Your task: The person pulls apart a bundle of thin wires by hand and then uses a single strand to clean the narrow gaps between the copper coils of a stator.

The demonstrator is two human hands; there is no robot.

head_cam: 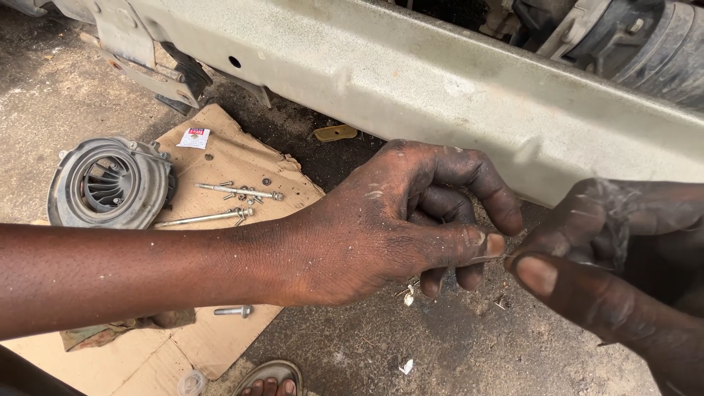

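right hand point(609, 257): cut off by the right edge. item pinched between the left hand point(396, 220) and right fingertips: too thin to identify. round metal housing point(110, 183): lower edge hidden behind the forearm. sandalled foot point(270, 381): cropped at the bottom.

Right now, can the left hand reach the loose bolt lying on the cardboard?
Probably yes: the bolt lies uncovered on the cardboard, just below the left forearm, but the left hand is pinching something tiny with the right hand.
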